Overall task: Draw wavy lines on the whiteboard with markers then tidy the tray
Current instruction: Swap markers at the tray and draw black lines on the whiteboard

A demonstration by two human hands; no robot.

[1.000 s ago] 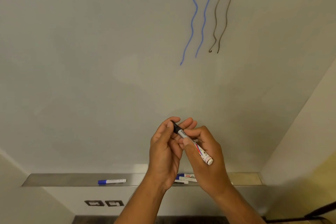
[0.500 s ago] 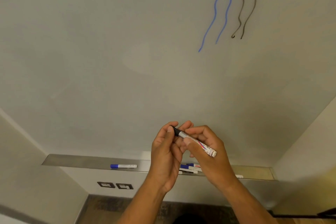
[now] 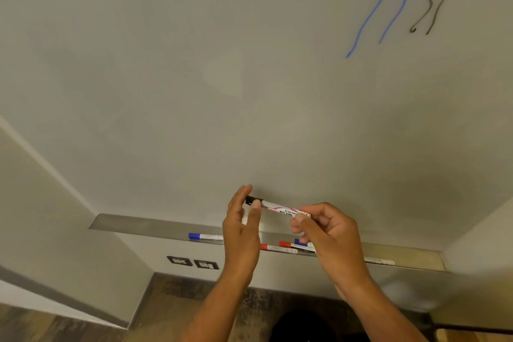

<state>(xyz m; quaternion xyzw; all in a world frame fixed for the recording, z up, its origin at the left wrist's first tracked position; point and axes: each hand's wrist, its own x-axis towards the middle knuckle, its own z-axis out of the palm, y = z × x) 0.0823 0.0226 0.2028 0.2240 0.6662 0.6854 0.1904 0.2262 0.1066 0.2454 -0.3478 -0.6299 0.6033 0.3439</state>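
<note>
Head view showed our right hand (image 3: 330, 233) fingers pinching the light, stiff, slick marker (image 3: 280, 208) by its tail, left hand (image 3: 241, 226) fingers loosely spread at its cap.

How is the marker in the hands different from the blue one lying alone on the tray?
The held marker has a black cap; the lone tray marker has a blue cap. The held marker is up in front of the whiteboard, gripped by the right hand with the left hand at its cap; the tray marker lies flat, untouched. Both have white barrels.
</note>
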